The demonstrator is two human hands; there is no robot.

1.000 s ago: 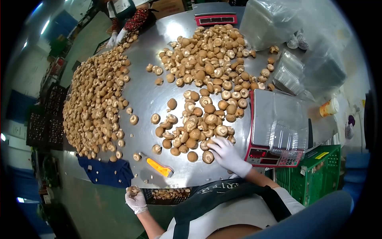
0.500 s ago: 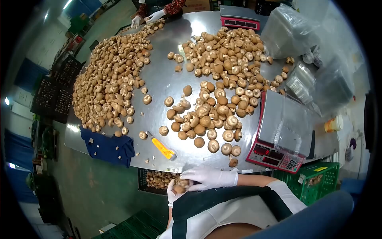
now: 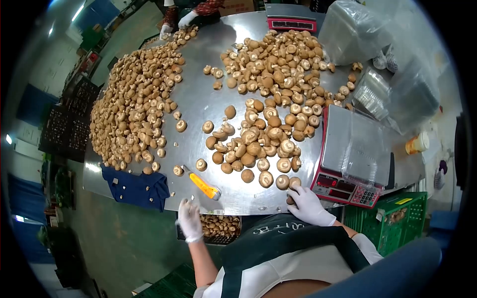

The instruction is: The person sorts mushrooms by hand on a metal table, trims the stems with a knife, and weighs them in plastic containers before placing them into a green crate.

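Note:
My left hand [image 3: 190,221], in a white glove, hangs off the table's front edge beside a dark crate. Its fingers are apart and somewhat blurred, and I see nothing in them. At the front edge my right hand [image 3: 311,207], also gloved, has its thumb and fingers around a mushroom [image 3: 290,200], mostly covered by the hand. Other brown-capped mushrooms [image 3: 266,179] lie just beyond it, some stem up. A yellow utility knife [image 3: 202,186] lies on the metal table [image 3: 196,111], above my left hand.
A big mushroom heap [image 3: 131,102] covers the table's left; another [image 3: 278,62] lies at the back. A red scale [image 3: 348,159] stands right, near plastic trays [image 3: 372,94]. Below are a crate of mushrooms [image 3: 238,233] and a green crate [image 3: 405,223]. Another person's gloved hand [image 3: 188,19] shows at the back.
My hands were together below the edge, around a mushroom. They have parted: the left moved left, with no mushroom visible in it, and the right moved up to the mushroom at the table edge.

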